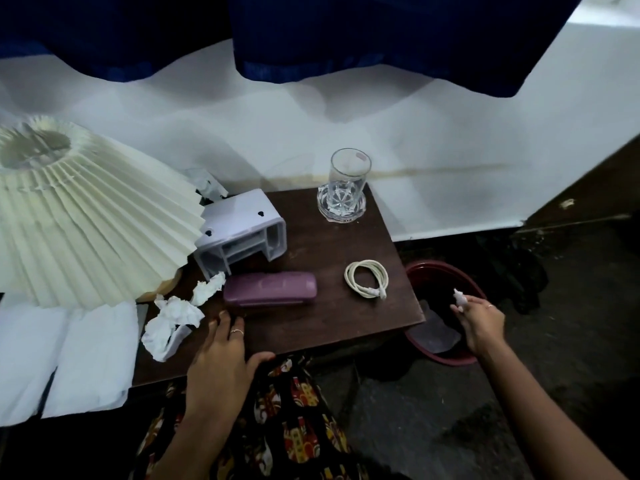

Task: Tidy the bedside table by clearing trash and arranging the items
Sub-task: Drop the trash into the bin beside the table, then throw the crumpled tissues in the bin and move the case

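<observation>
My right hand [479, 322] pinches a small crumpled white scrap [460, 297] over a dark red basin [446, 358] on the floor beside the dark wooden bedside table [329, 320]. My left hand [225, 355] rests flat and open on the table's front edge, just below a purple case [270, 288]. Crumpled white tissues [173, 323] lie to its left, and a smaller wad [207, 289] sits above them. A coiled white cable [367, 278] lies at the table's right side. An empty glass [348, 181] stands on a clear coaster at the back right.
A pleated cream lampshade [79, 209] fills the left. A white plastic holder [242, 230] lies tipped beside it, with more tissue [207, 183] behind. An open white notebook [69, 355] overhangs the front left. Blue curtains [346, 36] hang over the white wall.
</observation>
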Action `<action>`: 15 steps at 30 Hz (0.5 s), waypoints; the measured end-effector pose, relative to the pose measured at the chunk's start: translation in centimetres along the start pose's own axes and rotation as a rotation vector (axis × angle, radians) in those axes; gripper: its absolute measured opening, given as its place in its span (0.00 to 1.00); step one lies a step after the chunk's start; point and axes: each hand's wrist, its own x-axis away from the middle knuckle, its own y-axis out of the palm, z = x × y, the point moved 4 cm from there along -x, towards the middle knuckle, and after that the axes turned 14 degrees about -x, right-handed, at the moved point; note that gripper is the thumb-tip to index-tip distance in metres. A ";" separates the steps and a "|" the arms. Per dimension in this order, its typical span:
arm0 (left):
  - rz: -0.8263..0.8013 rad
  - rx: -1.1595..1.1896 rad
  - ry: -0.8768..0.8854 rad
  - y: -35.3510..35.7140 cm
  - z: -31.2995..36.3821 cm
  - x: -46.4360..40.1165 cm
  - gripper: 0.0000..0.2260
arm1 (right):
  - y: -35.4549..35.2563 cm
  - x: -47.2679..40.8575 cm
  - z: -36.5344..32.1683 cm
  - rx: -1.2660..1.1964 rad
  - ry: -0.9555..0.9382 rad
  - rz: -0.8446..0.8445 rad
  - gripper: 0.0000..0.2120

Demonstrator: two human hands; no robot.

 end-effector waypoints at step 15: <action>0.026 0.014 -0.004 0.2 0.0 -0.3 0.36 | 6.2 3.0 -7.0 -0.187 -0.199 -0.112 0.08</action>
